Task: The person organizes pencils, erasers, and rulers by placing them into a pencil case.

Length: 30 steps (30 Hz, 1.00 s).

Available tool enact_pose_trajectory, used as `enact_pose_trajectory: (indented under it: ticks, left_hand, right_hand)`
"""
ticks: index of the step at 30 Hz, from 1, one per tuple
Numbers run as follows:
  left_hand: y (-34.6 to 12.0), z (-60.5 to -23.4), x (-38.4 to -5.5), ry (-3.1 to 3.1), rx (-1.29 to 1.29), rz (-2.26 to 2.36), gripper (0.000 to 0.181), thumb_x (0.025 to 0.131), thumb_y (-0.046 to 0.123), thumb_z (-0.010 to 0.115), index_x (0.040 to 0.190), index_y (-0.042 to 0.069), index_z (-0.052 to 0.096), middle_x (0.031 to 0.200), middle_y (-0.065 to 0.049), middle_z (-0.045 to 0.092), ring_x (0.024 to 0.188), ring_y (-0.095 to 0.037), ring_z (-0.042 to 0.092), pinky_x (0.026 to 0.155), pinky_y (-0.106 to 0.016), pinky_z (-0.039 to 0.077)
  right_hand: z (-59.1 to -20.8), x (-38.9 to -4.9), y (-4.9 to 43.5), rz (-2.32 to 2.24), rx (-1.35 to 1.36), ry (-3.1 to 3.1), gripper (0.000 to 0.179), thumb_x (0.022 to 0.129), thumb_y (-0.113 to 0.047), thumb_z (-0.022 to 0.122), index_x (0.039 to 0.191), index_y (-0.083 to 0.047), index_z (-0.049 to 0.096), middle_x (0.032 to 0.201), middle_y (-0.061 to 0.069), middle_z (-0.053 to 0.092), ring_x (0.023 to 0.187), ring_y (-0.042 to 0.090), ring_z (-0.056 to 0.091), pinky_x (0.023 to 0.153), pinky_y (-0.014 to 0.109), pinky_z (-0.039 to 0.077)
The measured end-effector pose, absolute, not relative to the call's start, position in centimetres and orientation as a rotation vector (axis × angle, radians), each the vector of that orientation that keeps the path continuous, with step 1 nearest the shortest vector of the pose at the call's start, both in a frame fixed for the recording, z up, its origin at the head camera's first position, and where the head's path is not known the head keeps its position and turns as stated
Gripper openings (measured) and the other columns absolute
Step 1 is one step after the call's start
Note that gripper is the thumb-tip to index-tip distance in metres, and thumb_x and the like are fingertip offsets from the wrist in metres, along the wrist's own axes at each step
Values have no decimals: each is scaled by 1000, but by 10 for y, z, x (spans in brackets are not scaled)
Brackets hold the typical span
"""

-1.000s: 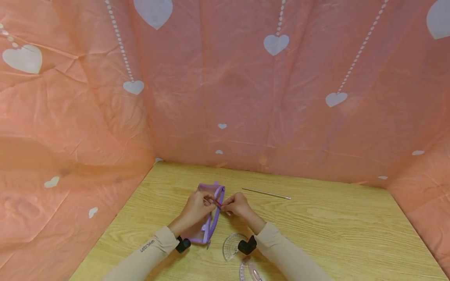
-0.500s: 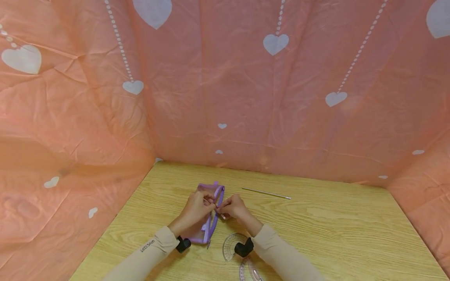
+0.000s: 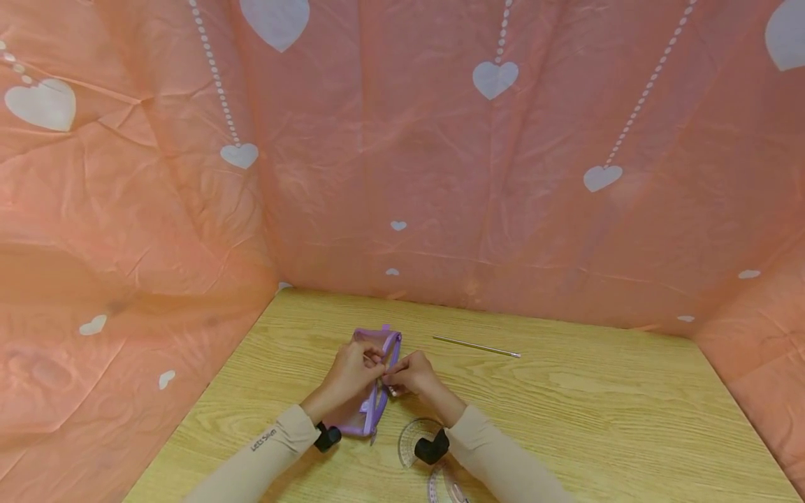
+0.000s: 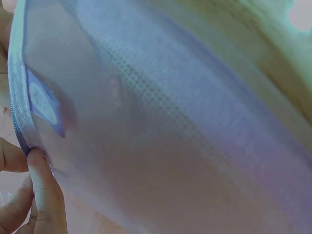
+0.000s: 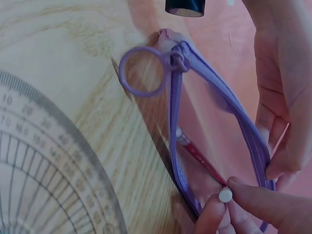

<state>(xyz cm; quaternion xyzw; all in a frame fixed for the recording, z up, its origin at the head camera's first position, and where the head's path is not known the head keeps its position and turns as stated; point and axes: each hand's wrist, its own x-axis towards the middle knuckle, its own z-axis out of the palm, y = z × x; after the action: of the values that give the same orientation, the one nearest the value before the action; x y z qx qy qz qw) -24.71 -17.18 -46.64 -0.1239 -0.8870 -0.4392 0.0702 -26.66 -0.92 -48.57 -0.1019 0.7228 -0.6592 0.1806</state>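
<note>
Amid heart-printed sheeting (image 3: pixel 434 154), a wood-grain table (image 3: pixel 604 412) bears a purple pouch (image 3: pixel 352 414).

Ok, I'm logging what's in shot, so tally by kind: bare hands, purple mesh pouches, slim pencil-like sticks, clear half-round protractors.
Bare hands: 2 (left hand, right hand)
Purple mesh zip pouch: 1
Slim pencil-like sticks, visible: 2 (gold-coloured stick, red stick)
Clear half-round protractor: 1
Total: 6
Left out: cut-off scale-marked piece
</note>
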Motion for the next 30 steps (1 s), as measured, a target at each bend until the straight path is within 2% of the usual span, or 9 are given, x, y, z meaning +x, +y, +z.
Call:
enact_pose_trajectory:
  ticks: [9, 17, 22, 30]
  left_hand:
    - [-173, -467, -247, -2656, -371, -1306, 17, 81, -4, 72, 97, -6, 71, 85, -9, 71, 73, -18, 69, 63, -23, 56]
    - [-173, -468, -248, -2658, -377, -1293, 16, 81, -5, 72, 97, -5, 71, 84, -8, 71, 74, -18, 68, 64, -24, 56]
    - [-173, -467, -247, -2656, -377, -1295, 15, 81, -5, 72, 96, -5, 71, 85, -9, 71, 75, -19, 69, 65, -24, 57]
    - [-173, -465, -245, -2661, -371, -1286, 15, 82, -5, 72, 97, -5, 71, 84, -8, 71, 74, -17, 68, 64, -25, 56]
  right_hand:
    - [-492, -263, -12, -1919, -388, 1979, 6, 79, 12, 71, 84, 16, 71, 68, 14, 70, 49, 8, 59, 51, 27, 56]
    - [-486, -260, -16, -1877, -268, 1968, 14, 83, 16, 66, 95, 22, 67, 77, 24, 69, 56, 14, 63, 57, 33, 59]
    - [-484, -260, -16, -1889, -267, 1965, 14, 82, 17, 66, 94, 22, 67, 76, 24, 69, 56, 16, 64, 60, 36, 60]
    - [-483, -263, -13, -1888, -261, 1981, 13, 83, 13, 70, 92, 21, 68, 80, 27, 70, 56, 14, 63, 59, 35, 60]
